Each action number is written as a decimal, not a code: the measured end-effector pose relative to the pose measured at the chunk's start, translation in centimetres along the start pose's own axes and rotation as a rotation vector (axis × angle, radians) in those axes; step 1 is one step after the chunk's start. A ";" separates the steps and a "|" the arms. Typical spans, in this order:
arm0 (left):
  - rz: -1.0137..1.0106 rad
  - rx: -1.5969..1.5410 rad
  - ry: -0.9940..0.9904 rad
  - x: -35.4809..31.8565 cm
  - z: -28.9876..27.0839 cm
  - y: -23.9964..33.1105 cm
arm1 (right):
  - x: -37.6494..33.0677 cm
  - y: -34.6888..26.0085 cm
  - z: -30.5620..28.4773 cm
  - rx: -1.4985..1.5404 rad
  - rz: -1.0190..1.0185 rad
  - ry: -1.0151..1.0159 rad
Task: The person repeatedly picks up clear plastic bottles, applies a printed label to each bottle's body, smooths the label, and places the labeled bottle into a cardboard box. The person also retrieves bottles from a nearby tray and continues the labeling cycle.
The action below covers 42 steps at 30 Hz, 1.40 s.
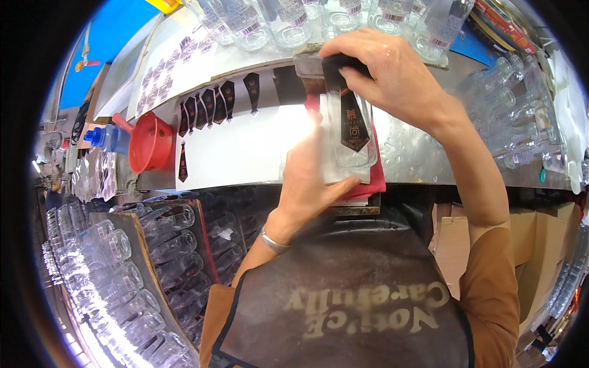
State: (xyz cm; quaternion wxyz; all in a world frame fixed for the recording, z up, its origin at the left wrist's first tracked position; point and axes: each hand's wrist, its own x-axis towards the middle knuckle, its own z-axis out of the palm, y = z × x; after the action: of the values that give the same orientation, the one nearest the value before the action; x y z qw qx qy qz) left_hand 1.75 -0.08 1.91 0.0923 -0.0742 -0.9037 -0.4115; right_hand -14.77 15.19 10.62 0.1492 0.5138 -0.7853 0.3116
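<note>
A clear glass bottle [351, 158] lies in front of me on the work surface, its neck pointing away. On it is a black tie-shaped label [354, 126] with gold print, its point toward me. My right hand [392, 73] is closed, with thumb and fingers pinching the label's dark upper end over the bottle's neck. My left hand [304, 168] stands just left of the bottle, thumb and fingers apart. Its fingertips are smeared by motion, and I cannot tell if they touch the glass. Beneath the bottle shows red cloth [378, 165].
Several tie-shaped labels [251, 92] lie on a white sheet [239, 150] at the left, beside a red funnel-like container [150, 142] and a blue-capped bottle [107, 138]. Labelled bottles [291, 24] stand along the far edge. More bottles lie stacked right [515, 110] and lower left [126, 279].
</note>
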 end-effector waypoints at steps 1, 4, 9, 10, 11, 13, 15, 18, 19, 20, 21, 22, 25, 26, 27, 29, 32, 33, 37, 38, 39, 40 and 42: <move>0.022 0.035 0.034 -0.3 0.6 -0.5 | -0.1 0.2 0.7 -0.005 -0.036 0.087; 0.069 0.015 0.150 0.2 1.8 -0.8 | -2.4 -1.0 1.2 0.032 -0.066 0.033; 0.066 -0.096 0.194 0.3 2.1 -0.8 | -7.4 -6.2 0.7 0.362 0.048 -0.278; 0.085 -0.088 0.211 0.3 2.1 -0.7 | -6.6 -5.1 0.7 0.329 0.077 -0.284; 0.113 -0.082 0.216 0.4 2.1 -0.5 | -5.5 -2.7 1.1 0.214 0.046 -0.140; 0.054 -0.104 0.170 0.3 2.0 -0.6 | -3.1 1.3 1.0 0.176 0.223 0.075; 0.068 -0.114 0.157 0.4 1.9 -1.0 | -3.0 1.6 0.8 0.218 0.234 0.145; 0.007 -0.188 0.176 0.3 2.0 -0.9 | -8.0 -0.9 2.1 0.300 -0.005 0.056; 0.007 -0.180 0.178 0.3 2.1 -1.1 | -9.9 -2.8 1.7 0.375 0.022 -0.058; 0.008 -0.172 0.178 0.2 2.1 -1.1 | -10.5 -4.2 1.0 0.436 -0.007 -0.121; 0.030 -0.167 0.166 0.4 1.7 -0.8 | -11.1 -4.7 0.6 0.504 0.079 -0.185; 0.037 -0.142 0.142 0.2 1.7 -1.0 | -11.5 -4.9 0.4 0.574 0.165 -0.249; 0.101 -0.053 0.113 0.3 1.5 -1.2 | -7.9 -1.3 0.5 0.325 0.340 0.018; 0.091 -0.051 0.106 0.2 1.4 -1.0 | -6.5 0.2 0.5 0.259 0.436 0.097; 0.081 -0.049 0.101 0.2 1.3 -0.9 | -5.7 1.5 0.7 0.214 0.437 0.188; 0.067 -0.038 0.108 0.1 1.1 -1.1 | -4.2 0.6 -0.4 0.301 0.439 0.170; 0.078 -0.022 0.124 0.0 1.4 -1.1 | -3.7 0.0 0.7 0.045 0.101 0.029; 0.086 -0.020 0.132 0.1 1.5 -1.1 | -3.1 0.7 1.5 0.044 0.082 0.174; 0.068 -0.029 0.130 0.0 1.4 -1.0 | -4.6 -0.9 1.7 -0.002 -0.082 0.090; 0.119 0.036 0.133 -0.1 1.5 -1.5 | -6.2 -2.9 2.1 0.027 -0.116 -0.029; 0.092 0.018 0.138 -0.3 1.7 -1.9 | -7.1 -4.5 1.8 0.202 -0.143 -0.130; 0.069 -0.005 0.141 -0.3 1.9 -2.0 | -7.9 -5.7 1.3 0.352 -0.073 -0.242; 0.024 -0.133 0.199 -0.1 2.0 -0.9 | -7.0 -4.5 0.9 0.317 0.040 -0.209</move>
State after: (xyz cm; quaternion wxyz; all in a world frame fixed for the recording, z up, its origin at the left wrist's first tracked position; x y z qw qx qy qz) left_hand 1.49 0.82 -0.04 0.1815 -0.0497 -0.8599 -0.4746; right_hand -7.65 18.38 7.56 -0.0224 0.5445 -0.7477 0.3794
